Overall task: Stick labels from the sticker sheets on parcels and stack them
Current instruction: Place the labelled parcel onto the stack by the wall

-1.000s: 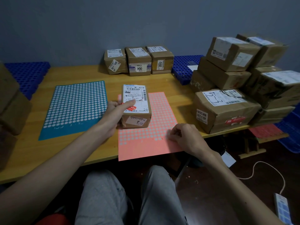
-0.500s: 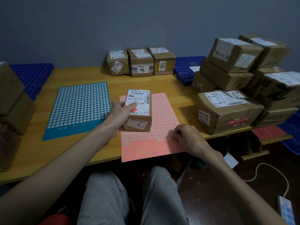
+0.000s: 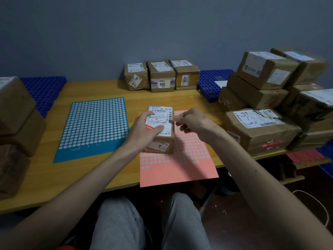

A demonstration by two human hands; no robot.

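A small brown parcel (image 3: 161, 143) with a white shipping label marked "3-2" stands on the pink sticker sheet (image 3: 180, 165). My left hand (image 3: 144, 132) grips its left side, thumb lying across the label. My right hand (image 3: 194, 123) hovers at the parcel's upper right edge. Its thumb and forefinger are pinched together there, seemingly on a tiny sticker that is too small to make out. A blue sticker sheet (image 3: 95, 127) lies flat to the left on the wooden table (image 3: 90, 179).
Three small parcels (image 3: 161, 76) line the back edge by the wall. A tall pile of bigger boxes (image 3: 259, 130) fills the right side, another stack (image 3: 16, 112) the left. Blue plastic pallets (image 3: 45, 89) sit behind both ends. My knees are under the front edge.
My right hand has left the pink sheet's lower part and risen to the parcel's upper right edge, fingers pinched. The left hand keeps holding the parcel, which stays nearly in place.
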